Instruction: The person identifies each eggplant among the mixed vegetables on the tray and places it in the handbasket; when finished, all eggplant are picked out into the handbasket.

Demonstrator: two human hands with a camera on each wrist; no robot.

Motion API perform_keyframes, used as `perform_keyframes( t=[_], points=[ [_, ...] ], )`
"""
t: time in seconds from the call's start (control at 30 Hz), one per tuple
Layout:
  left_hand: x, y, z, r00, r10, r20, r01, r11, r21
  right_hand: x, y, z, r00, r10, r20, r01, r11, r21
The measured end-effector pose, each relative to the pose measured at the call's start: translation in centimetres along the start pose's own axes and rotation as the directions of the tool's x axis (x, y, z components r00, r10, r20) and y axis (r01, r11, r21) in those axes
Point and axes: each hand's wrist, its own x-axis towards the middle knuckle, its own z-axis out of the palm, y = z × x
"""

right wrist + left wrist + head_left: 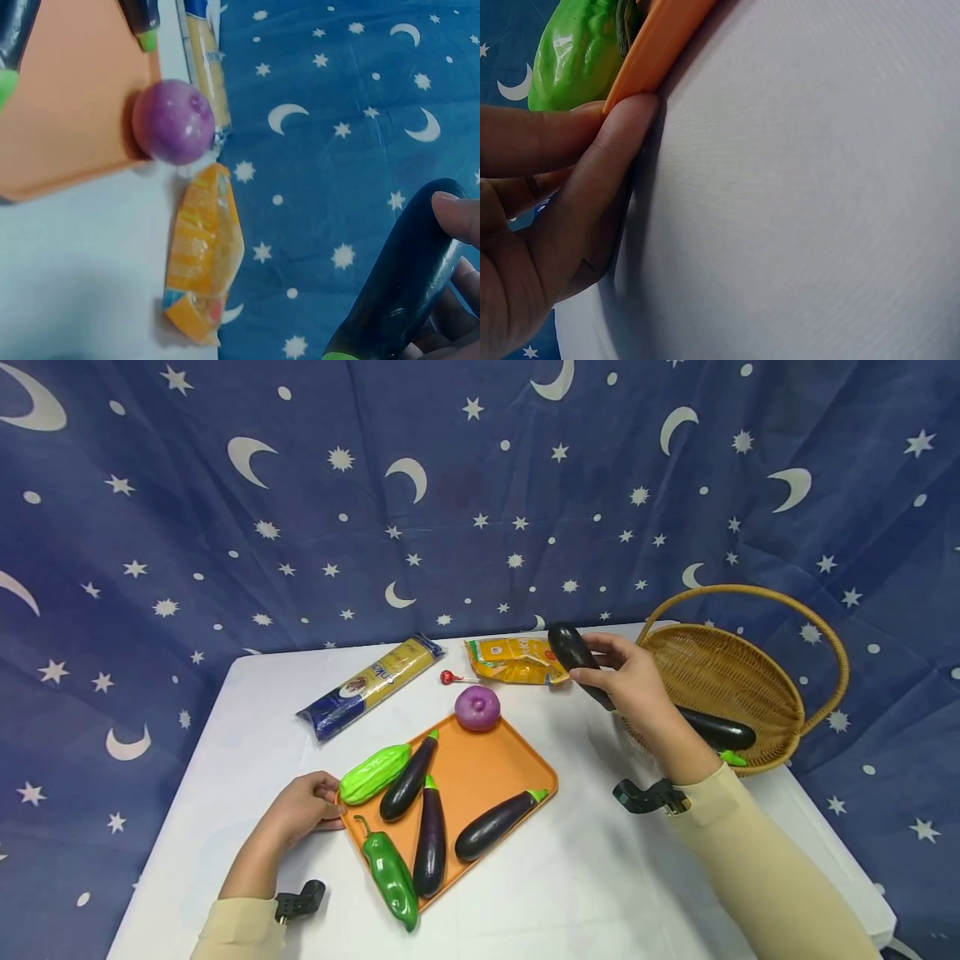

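Observation:
My left hand point(303, 810) pinches the left corner of an orange tray point(487, 752) between thumb and fingers; the left wrist view shows the thumb along the tray's edge point(656, 56). On the tray lie a light green bitter gourd point(375, 774), a dark green pepper point(392, 878) overhanging the near rim, and three eggplants, one of them point(495, 824) along the right side. A purple onion point(477, 707) sits at its far corner. Above the table, my right hand point(633, 681) grips another eggplant point(573, 652), its green end pointing down in the right wrist view.
At the right, a wicker basket point(720, 672) with a tall handle leans open toward me, holding an eggplant point(716, 728) and something green. Behind the tray are a pasta packet point(375, 685), a red lollipop point(448, 677) and a yellow-orange packet point(513, 662). A starry curtain hangs behind.

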Motion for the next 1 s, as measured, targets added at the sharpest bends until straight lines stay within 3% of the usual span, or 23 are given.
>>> perform_keyframes(
  t=[0.77,1.0],
  points=[
    [-0.2,0.1,-0.1,1.0,0.003,0.01,-0.003,1.0,-0.005,-1.0,1.6,-5.5,0.994,0.073,-0.076,-0.07,0.997,0.041],
    [-0.1,0.3,0.0,1.0,0.001,0.009,-0.001,1.0,-0.004,-1.4,2.8,-7.1,0.992,0.055,-0.117,-0.051,0.998,0.031]
  ],
)
